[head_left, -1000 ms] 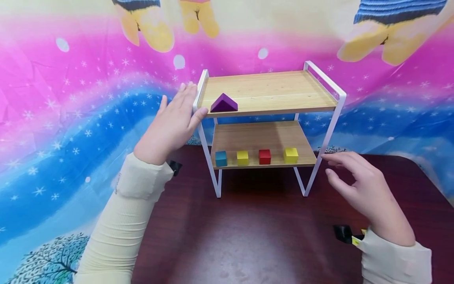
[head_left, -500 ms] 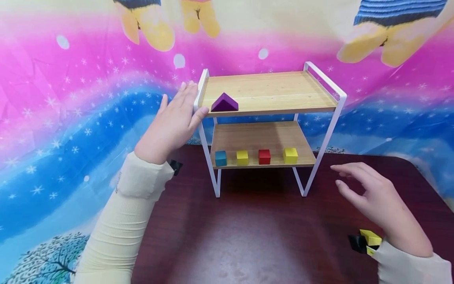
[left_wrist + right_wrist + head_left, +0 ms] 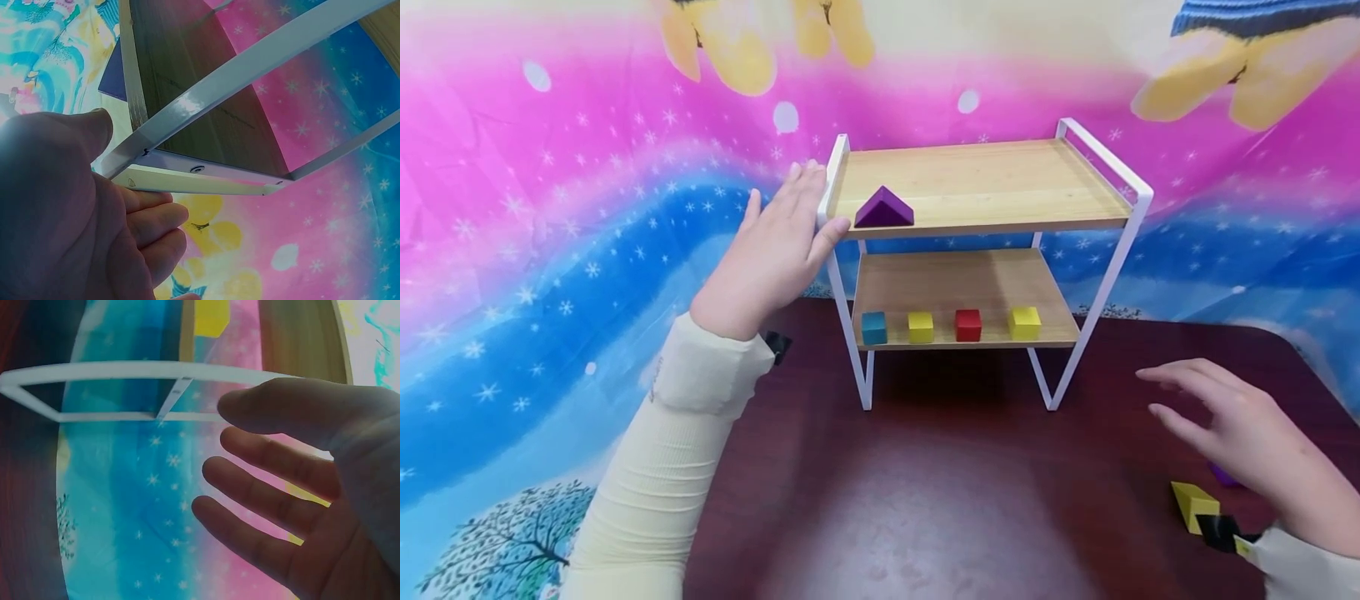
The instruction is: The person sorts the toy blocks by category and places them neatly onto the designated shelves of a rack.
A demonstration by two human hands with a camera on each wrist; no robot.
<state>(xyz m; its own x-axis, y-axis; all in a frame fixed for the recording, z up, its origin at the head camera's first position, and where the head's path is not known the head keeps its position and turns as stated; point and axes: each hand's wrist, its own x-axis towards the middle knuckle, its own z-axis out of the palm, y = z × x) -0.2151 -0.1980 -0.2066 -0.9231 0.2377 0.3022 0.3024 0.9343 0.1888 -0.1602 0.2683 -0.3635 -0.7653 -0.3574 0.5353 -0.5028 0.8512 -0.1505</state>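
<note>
A two-tier shelf with white metal frame (image 3: 1108,287) stands on the table. My left hand (image 3: 767,250) lies along the upper left side of that frame, fingers extended, thumb by the front corner; the left wrist view shows the thumb and fingertips beside the white bar (image 3: 181,109). Close to that thumb, a purple triangular block (image 3: 883,208) sits on the top board. On the lower board are a teal cube (image 3: 874,328), a yellow cube (image 3: 921,327), a red cube (image 3: 967,326) and another yellow cube (image 3: 1025,323). My right hand (image 3: 1232,429) hovers right of the shelf, fingers loosely bent, holding nothing.
Below the right hand on the dark table (image 3: 925,492) lies a yellow wedge-shaped block (image 3: 1195,505). A purple block (image 3: 1225,475) is mostly hidden behind that hand. A patterned cloth (image 3: 625,167) hangs behind the shelf.
My right hand has moved away from the shelf's right leg, rightward and toward me, uncovering the yellow wedge-shaped block and part of a purple one. The left hand stays at the frame.
</note>
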